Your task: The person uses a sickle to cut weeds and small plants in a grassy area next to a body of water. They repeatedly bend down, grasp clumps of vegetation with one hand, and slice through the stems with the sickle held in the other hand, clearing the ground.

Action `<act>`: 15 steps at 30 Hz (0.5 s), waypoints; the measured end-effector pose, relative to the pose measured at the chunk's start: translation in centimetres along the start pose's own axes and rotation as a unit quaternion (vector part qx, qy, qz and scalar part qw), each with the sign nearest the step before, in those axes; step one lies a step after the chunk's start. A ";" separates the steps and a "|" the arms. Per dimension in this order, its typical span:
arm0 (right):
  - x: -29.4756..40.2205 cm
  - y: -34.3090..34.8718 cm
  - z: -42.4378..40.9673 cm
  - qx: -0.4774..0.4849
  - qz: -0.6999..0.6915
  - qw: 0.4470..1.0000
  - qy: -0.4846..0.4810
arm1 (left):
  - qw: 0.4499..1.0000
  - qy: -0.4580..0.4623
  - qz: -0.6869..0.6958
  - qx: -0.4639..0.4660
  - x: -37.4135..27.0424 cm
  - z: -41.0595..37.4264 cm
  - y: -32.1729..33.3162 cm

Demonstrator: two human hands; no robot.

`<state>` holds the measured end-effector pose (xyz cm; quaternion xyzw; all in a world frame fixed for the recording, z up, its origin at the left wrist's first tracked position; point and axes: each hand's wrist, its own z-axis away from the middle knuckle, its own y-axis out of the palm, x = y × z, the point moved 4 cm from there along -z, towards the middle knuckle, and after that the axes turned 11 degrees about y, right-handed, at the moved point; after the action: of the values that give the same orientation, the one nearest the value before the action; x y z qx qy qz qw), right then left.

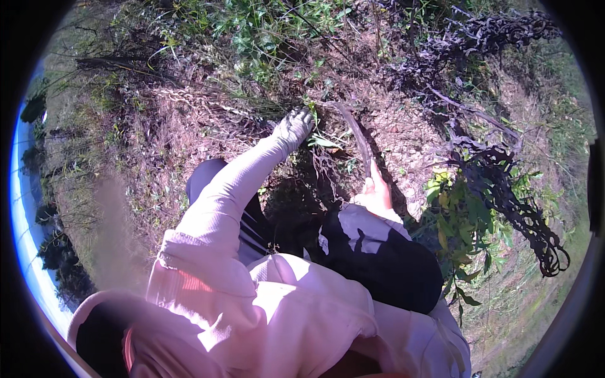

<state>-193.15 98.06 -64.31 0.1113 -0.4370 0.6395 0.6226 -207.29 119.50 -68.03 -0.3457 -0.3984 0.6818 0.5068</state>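
Observation:
My left hand (pixel 295 126), in a pale glove, is closed around green weed stems (pixel 314 118) low over the soil. My right hand (pixel 374 191) grips the lower end of a sickle (pixel 355 127), whose curved blade arcs up and leftward. The blade's tip lies a little to the right of my left hand, near the stems. Below my left hand, thin roots or dry stems (pixel 326 165) hang over shaded ground. The far side of each hand's grip is hidden.
Dry, dark curled plants (pixel 510 189) and a leafy green shrub (pixel 453 217) stand at the right. Green weeds (pixel 260 38) grow at the top. Bare, crumbly soil (pixel 406 137) lies right of the sickle, and dry litter (pixel 189 113) lies at the left.

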 end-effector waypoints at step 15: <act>-1.4 -1.8 2.6 -0.012 0.032 0.999 0.004 | 0.959 -0.217 0.185 -0.002 0.7 2.2 -1.2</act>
<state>-192.29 94.97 -62.94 0.0878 -0.4454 0.6543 0.6048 -208.90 119.93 -65.99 -0.2584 -0.4291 0.8215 0.2726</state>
